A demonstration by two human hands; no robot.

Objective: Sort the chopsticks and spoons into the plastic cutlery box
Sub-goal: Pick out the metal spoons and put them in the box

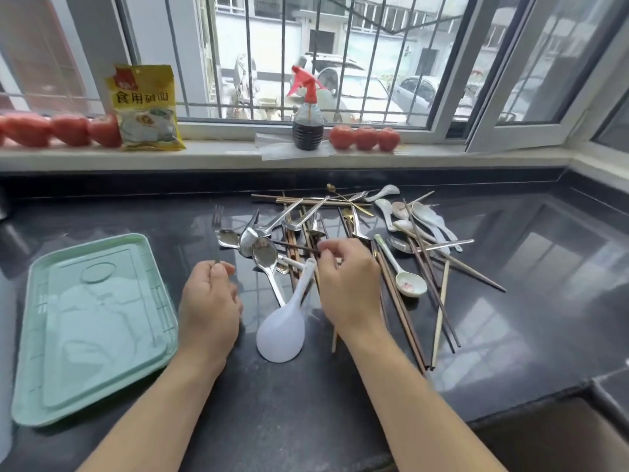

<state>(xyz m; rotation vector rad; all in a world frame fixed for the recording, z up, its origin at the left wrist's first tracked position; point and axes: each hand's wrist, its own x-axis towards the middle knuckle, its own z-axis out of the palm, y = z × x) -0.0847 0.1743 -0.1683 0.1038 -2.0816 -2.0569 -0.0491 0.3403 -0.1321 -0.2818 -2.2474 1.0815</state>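
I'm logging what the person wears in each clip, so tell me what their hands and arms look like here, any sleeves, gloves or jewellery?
Both the left hand and the right hand are bare, with no gloves. No rings, watch or bracelet show on either. Both forearms are uncovered right down to the bottom edge of the picture, so no sleeve is in view. The fingernails look short and unpainted.

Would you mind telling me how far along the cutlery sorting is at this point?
Nothing looks sorted yet: the green cutlery box has its lid on. In hand: the left hand holds a fork by its handle, and the right hand pinches a dark chopstick. Left: the whole pile of spoons and chopsticks.
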